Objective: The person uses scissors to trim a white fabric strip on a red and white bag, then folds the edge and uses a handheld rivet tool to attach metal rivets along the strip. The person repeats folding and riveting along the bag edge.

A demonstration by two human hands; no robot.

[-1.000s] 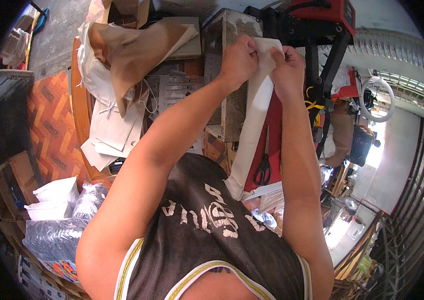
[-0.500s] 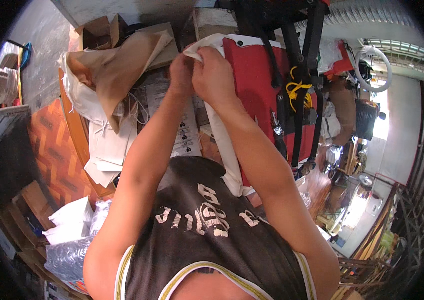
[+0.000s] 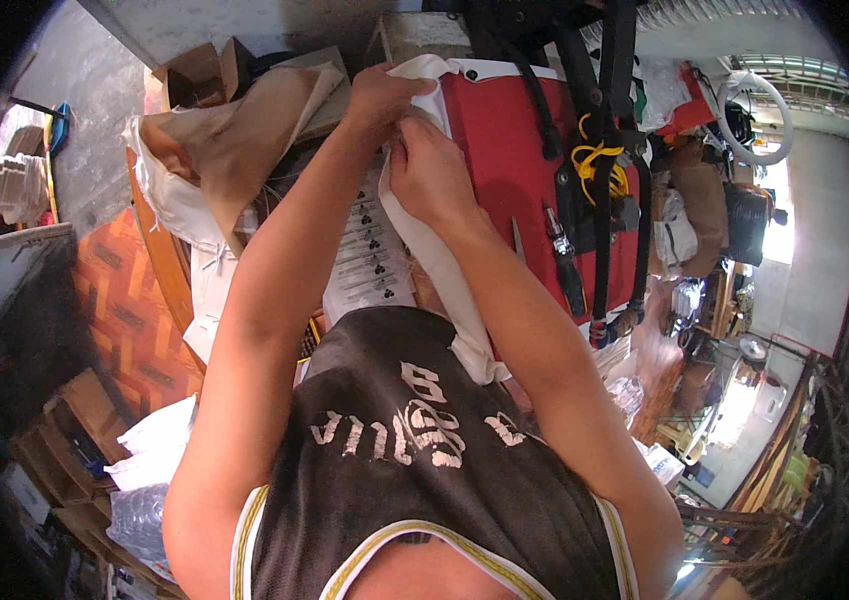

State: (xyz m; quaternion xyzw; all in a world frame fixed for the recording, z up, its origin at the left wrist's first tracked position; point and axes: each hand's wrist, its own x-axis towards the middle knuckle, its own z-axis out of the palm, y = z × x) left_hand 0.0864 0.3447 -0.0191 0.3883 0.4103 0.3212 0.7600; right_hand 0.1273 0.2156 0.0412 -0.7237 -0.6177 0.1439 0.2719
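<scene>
Both hands pinching white cloth (image 3: 439, 270): left hand (image 3: 384, 100) clamped on top edge, right hand (image 3: 429, 175) gripping just below, likely to hold that edge taut. Cloth hanging from grip down toward chest. Right of grip, red board (image 3: 504, 160) with black straps (image 3: 599, 120). Left of grip, tan fabric (image 3: 234, 140) heaped. Below, printed sheets (image 3: 369, 260). Scissors (image 3: 562, 255) right, small.

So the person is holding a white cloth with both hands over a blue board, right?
Not quite. The board under the hands is red, not blue; the head view shows it. The rest is right: the left hand and the right hand both grip the white cloth.
</scene>
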